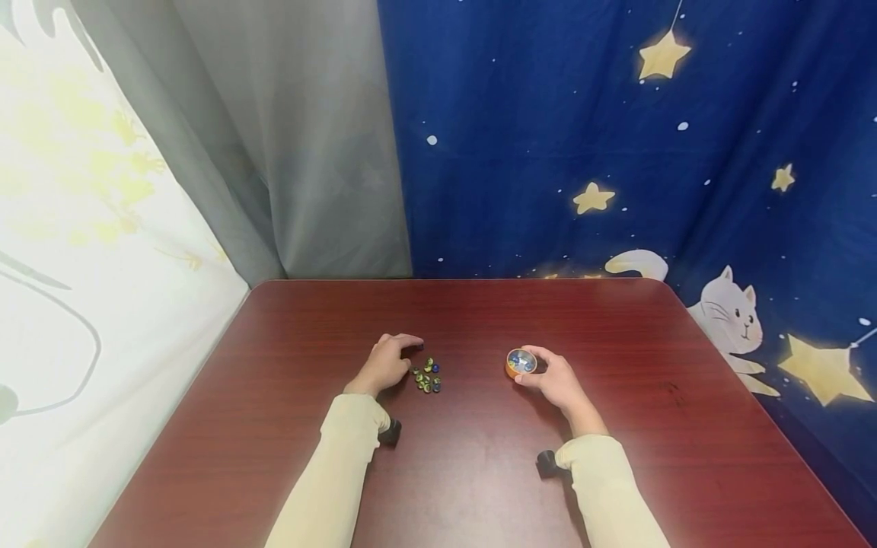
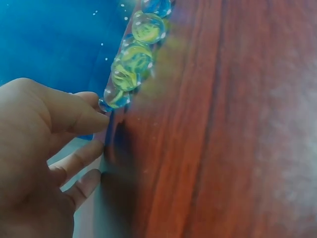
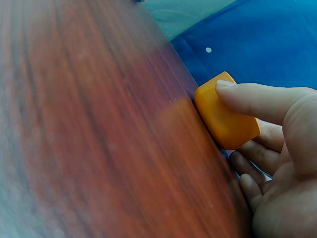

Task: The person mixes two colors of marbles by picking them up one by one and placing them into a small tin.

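My right hand (image 1: 558,380) grips a small orange bowl (image 1: 511,371) standing on the table, thumb on the near side and fingers on the far side. Several blue marbles show inside it in the head view; the right wrist view shows only the bowl's orange outer wall (image 3: 218,116). On the left, my left hand (image 1: 384,365) reaches out its index finger to a dark blue marble (image 1: 421,347), its thumb apart from that finger. Beside the hand lies a loose cluster of glass marbles (image 1: 428,379), yellow-green and blue. These marbles (image 2: 136,58) line up close beyond the fingertips in the left wrist view.
Everything stands on a reddish-brown wooden table (image 1: 473,457). Behind it hang a grey curtain (image 1: 329,152) and a blue star-patterned curtain (image 1: 507,190). A pale patterned cloth (image 1: 103,266) borders the left side. Dark wrist devices (image 1: 548,464) sit at both cuffs.
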`<state>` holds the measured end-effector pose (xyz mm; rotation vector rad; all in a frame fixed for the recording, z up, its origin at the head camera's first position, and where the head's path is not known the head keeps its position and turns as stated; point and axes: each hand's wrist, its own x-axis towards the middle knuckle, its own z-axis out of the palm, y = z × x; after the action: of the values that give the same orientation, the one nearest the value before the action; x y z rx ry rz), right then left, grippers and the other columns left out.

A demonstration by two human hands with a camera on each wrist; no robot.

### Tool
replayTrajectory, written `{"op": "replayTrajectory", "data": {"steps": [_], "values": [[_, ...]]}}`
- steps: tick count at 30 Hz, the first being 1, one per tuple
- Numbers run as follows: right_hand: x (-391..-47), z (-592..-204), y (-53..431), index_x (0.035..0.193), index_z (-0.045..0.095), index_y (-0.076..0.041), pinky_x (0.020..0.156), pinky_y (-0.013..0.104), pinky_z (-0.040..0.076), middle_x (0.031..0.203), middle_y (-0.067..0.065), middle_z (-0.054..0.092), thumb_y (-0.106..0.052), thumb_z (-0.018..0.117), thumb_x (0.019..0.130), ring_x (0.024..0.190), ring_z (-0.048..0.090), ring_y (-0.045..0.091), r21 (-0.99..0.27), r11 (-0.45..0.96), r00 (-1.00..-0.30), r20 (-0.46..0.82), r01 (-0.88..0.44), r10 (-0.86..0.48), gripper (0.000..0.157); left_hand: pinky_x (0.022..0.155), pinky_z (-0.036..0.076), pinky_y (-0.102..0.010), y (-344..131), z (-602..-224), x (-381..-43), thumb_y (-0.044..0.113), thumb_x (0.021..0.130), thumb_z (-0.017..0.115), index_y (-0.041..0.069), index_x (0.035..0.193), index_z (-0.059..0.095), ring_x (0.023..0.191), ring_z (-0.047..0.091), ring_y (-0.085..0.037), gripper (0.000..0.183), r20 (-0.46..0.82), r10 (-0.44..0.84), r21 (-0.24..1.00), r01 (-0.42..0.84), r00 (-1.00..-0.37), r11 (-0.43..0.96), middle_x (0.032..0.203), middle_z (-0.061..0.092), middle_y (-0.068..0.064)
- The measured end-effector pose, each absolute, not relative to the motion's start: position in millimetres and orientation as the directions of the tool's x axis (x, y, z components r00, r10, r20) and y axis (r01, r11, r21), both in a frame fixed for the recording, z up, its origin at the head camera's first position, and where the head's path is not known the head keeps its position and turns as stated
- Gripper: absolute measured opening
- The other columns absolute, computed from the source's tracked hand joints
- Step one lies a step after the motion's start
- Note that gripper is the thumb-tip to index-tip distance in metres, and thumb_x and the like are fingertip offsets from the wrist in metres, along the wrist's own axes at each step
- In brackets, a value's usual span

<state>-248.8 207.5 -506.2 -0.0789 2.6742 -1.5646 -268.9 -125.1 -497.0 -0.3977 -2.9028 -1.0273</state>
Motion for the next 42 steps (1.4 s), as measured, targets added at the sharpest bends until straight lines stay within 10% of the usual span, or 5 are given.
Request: {"op": "replayTrajectory", "data": {"steps": [42], "values": [[-249.8,-507.9,210.1,0.131,0.058,-0.007,0.094,0.047,0.042,0.119,0.014,0.064,-0.008,0.082,0.074,0.108,0.059,0.029,-0.867,0.498,-0.998,-0.004,-0.03,-0.067,0.061,0.082,0.044,-0.042,-122.5,-502.0,-270.1,0.005,0.084,0.074,0.02,0.094,0.073,0.092,0.053,-0.021,0.018,0.167,0.133,0.588,0.206,-0.977,0.782,0.093,0.062,0.003]]}}
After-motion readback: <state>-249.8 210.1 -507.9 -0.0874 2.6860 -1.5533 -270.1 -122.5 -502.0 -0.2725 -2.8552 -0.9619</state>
